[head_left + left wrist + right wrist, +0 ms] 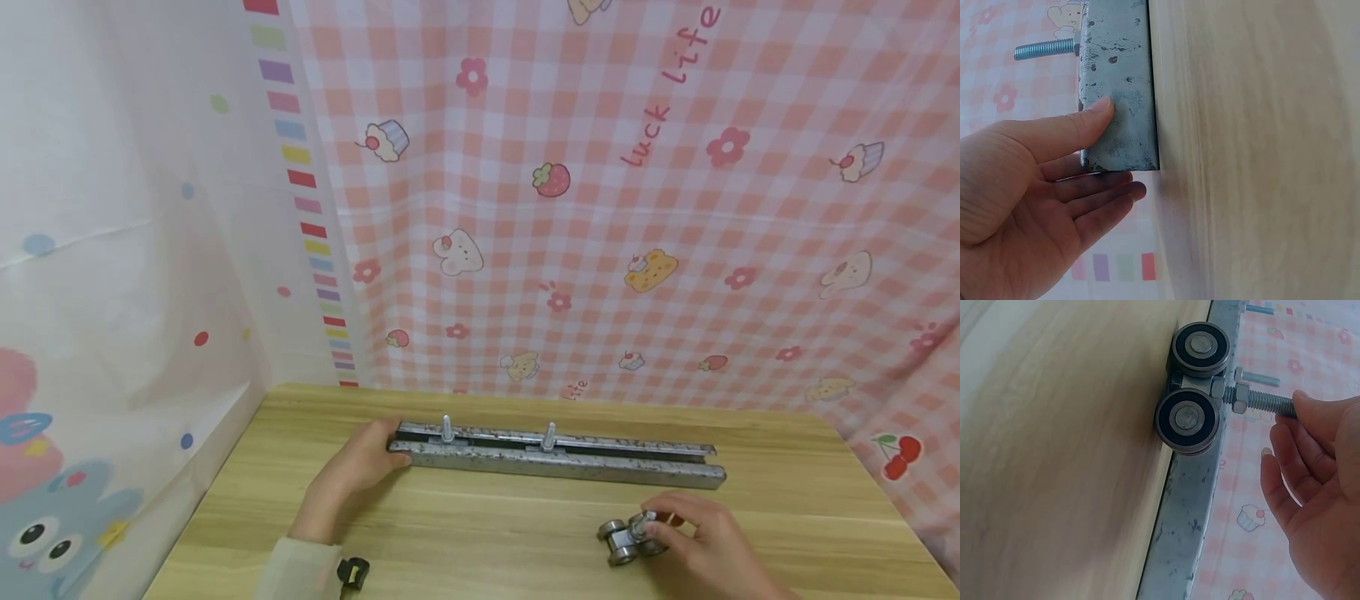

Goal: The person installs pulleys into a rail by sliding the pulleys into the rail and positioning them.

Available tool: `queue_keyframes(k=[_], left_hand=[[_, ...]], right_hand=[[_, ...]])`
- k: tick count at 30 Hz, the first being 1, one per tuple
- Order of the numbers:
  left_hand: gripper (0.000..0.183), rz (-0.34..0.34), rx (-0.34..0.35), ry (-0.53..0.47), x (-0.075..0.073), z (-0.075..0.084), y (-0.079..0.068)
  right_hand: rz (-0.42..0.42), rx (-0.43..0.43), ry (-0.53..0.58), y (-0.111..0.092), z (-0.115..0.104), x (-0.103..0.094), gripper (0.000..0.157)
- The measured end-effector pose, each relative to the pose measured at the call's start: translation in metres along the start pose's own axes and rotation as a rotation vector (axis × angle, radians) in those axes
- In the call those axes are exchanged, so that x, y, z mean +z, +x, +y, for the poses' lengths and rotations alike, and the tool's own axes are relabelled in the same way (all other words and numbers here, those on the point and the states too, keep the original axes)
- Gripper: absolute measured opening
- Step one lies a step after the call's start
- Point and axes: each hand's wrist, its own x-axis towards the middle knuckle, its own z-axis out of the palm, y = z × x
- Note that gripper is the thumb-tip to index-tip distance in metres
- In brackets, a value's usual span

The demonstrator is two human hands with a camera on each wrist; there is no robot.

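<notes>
A long grey metal track, a slotted channel with dark specks, lies across the table. My left hand grips its left end, thumb on the near face and fingers round the far side. Two threaded bolts stand up from the slot, one left and one nearer the middle. In front of the track's right part, my right hand pinches the threaded bolt of a roller trolley between thumb and fingers. The trolley has steel wheels with black faces, and nuts on its bolt.
The wooden table ends at the back against a pink checked cloth. White cloth with coloured dots hangs on the left. A small black piece shows beside the left sleeve.
</notes>
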Motion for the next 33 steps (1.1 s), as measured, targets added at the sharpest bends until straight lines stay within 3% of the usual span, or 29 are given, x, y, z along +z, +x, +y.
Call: queue_keyframes(k=[15, 23, 33], left_hand=[[0.064, 0.000, 0.012, 0.002, 0.000, -0.001, 0.000], [0.065, -0.003, 0.009, 0.006, 0.000, -0.001, 0.000], [0.062, 0.011, 0.026, 0.017, -0.001, 0.001, 0.000]], right_hand=[[0.052, 0.063, -0.050, -0.011, 0.015, -0.015, 0.035], [0.080, 0.029, -0.054, -0.016, 0.025, -0.022, 0.043], [0.092, 0.110, -0.084, -0.024, 0.033, -0.030, 0.036]])
